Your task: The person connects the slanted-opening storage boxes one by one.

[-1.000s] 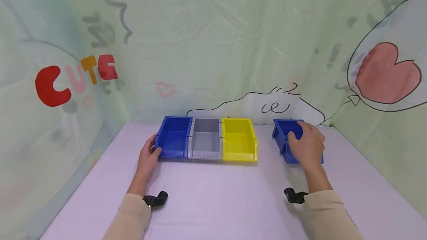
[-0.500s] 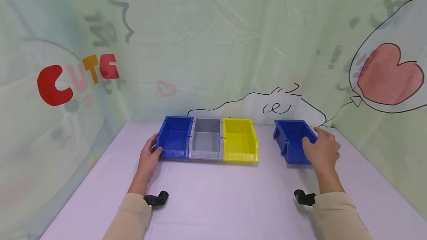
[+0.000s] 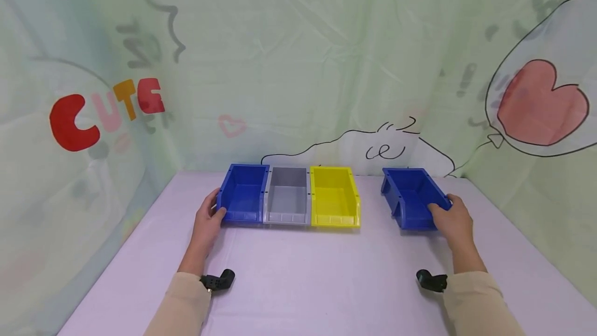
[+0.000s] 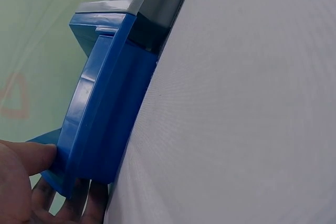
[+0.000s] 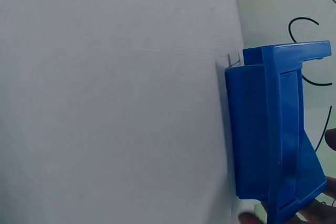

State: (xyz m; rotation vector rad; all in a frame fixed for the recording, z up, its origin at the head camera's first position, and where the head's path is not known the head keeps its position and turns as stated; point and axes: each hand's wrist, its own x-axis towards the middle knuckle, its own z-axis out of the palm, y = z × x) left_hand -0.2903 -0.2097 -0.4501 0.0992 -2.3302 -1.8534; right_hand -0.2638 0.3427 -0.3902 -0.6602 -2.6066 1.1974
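Three plastic storage bins stand side by side in the head view: a blue bin, a grey bin and a yellow bin. My left hand grips the outer left wall of that blue bin, thumb at its front corner. The left wrist view shows the thumb on the blue bin and fingers behind and beneath its end. Apart on the right is a second blue bin. My right hand holds its right wall, thumb over the inside; its fingers are largely hidden behind the wall.
A pale cloth covers the table. Behind it hangs a printed curtain, which also closes off both sides. A gap separates the yellow bin from the second blue bin. Each wrist carries a small black camera.
My right hand has moved right and slightly down, from over the second blue bin to its right wall, and has taken hold there. The left hand and the bins stay put.
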